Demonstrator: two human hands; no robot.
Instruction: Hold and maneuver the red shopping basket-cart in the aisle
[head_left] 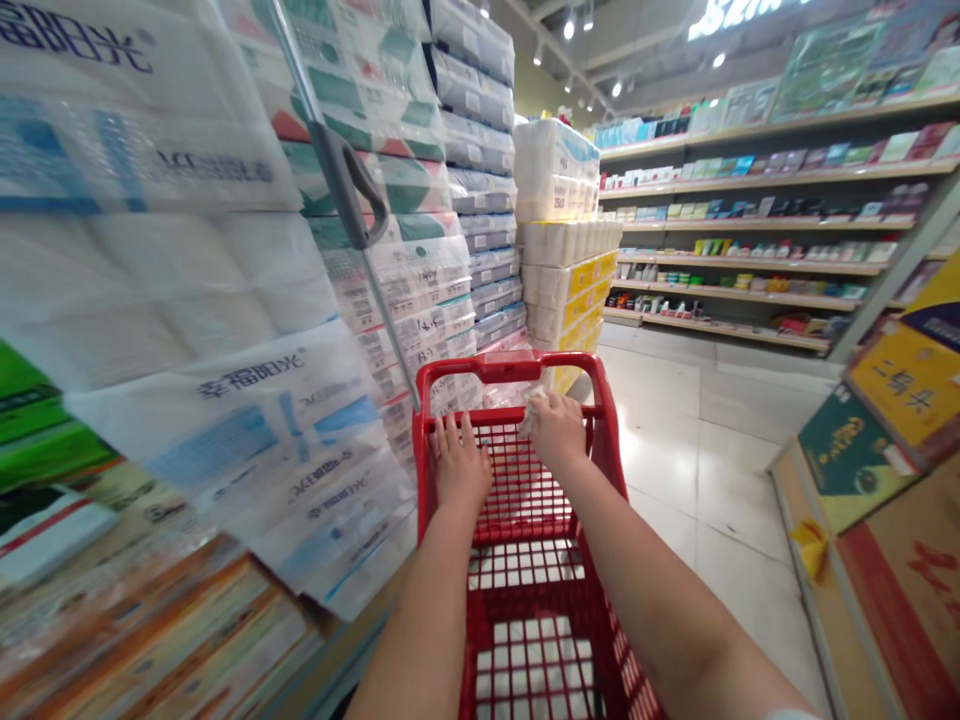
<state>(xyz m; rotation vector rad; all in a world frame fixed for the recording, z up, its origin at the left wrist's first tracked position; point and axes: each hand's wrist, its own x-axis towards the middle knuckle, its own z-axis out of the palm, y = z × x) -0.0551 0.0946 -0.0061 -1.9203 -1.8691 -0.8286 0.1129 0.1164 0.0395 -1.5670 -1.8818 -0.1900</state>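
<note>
A red plastic shopping basket with grid walls stands in front of me, its inside showing only the bare grid bottom. My left hand lies at the basket's far rim on the left, fingers stretched out and slightly spread. Farther right on the same rim rests my right hand, its fingers closed around a crumpled white tissue. A grey pull handle on a metal rod rises at the basket's left corner and leans to the left; neither hand touches it.
Tall stacks of wrapped toilet paper line the left side, close to the basket. Cartons are piled at the right edge. Shelves of small packaged goods stand at the back, beyond a tiled floor.
</note>
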